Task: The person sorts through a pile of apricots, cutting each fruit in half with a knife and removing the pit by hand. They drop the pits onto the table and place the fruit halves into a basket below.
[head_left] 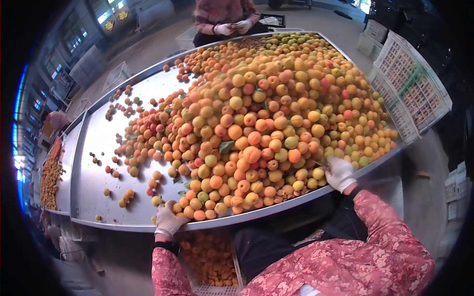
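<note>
My left hand (169, 220), in a white glove with darkened fingertips, reaches over the front rim of the metal table (197, 226). Its thumb and fingers are apart beside an apricot (177, 207) at the edge of the heap, and I cannot make out a grip on it. Also gloved, my right hand (339, 174) is at the near right rim against the heap of apricots (252, 154). Its fingers curl closed, and a thin dark sliver (318, 163) sticks out from them towards the fruit. What lies inside that hand is hidden.
Below the table a crate (237, 259) holds what look like split apricots. White plastic crates (412, 81) stand at the right end. Across the table a person with gloved hands (234, 28) works. Another table with apricots (51, 180) is at far left, near another person.
</note>
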